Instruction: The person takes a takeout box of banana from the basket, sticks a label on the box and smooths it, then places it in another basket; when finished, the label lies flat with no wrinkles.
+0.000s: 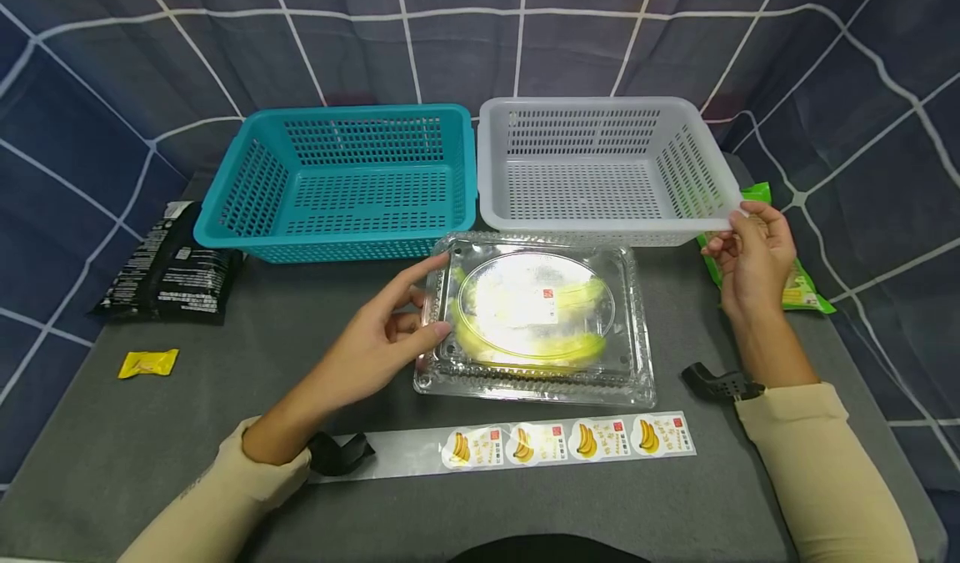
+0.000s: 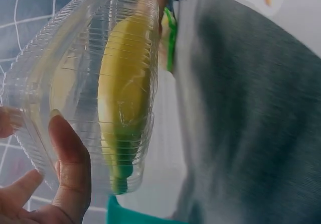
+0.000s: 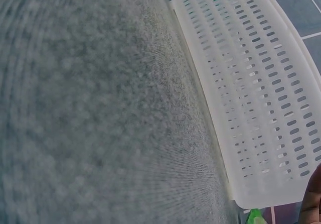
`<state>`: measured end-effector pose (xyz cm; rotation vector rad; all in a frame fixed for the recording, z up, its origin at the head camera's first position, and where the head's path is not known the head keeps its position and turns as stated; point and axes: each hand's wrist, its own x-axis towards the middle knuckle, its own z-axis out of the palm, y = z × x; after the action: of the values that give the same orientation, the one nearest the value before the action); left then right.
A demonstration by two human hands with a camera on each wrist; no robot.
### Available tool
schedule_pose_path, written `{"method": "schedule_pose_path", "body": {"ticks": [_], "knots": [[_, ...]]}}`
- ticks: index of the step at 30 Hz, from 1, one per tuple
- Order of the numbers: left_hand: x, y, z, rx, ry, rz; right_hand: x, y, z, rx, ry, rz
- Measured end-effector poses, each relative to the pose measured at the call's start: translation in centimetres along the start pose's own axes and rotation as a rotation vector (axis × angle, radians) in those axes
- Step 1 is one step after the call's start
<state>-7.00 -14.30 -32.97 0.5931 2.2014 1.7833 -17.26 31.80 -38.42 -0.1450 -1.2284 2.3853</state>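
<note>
A clear plastic clamshell box [image 1: 525,385] with yellow-green bananas [image 1: 577,350] inside is in the middle of the head view, a small label on its lid. My left hand [image 1: 386,329] grips its left edge, thumb on the near side and fingers farther back. From the left wrist, the ribbed side wall and a banana [image 2: 125,83] with a green tip show close by. My right hand [image 1: 753,254] pinches the front right corner of the white basket [image 1: 600,228]. Only a fingertip of that hand enters the right wrist view, by the basket's slotted wall [image 3: 261,83].
A teal basket [image 1: 333,242] stands left of the white one. The black packet [image 1: 180,267] and small yellow packet [image 1: 148,363] lie at left. A green packet [image 1: 806,288] lies behind my right hand. The strip of banana stickers [image 1: 405,453] stretches along the front of the grey table [image 1: 360,521].
</note>
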Motion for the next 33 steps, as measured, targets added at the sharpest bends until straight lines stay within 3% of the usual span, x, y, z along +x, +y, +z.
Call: {"method": "schedule_pose_path", "body": {"ticks": [11, 15, 21, 26, 33], "knots": [[3.8, 4.0, -0.1, 0.008, -0.043, 0.104, -0.2, 0.3, -0.3, 0.015, -0.012, -0.019], [5.9, 5.0, -0.3, -0.006, -0.032, 0.131, -0.1, 0.2, -0.1, 0.016, 0.037, -0.012], [9.5, 5.8, -0.3, -0.026, -0.028, 0.133, 0.0, 0.1, 0.2, -0.071, 0.129, -0.041], [12.4, 5.8, -0.3, -0.018, 0.001, 0.091, -0.3, 0.4, 0.3, -0.015, 0.056, -0.053], [16.2, 5.9, -0.5, -0.044, 0.022, 0.056, -0.9, 0.4, 0.4, -0.031, -0.02, -0.025]]}}
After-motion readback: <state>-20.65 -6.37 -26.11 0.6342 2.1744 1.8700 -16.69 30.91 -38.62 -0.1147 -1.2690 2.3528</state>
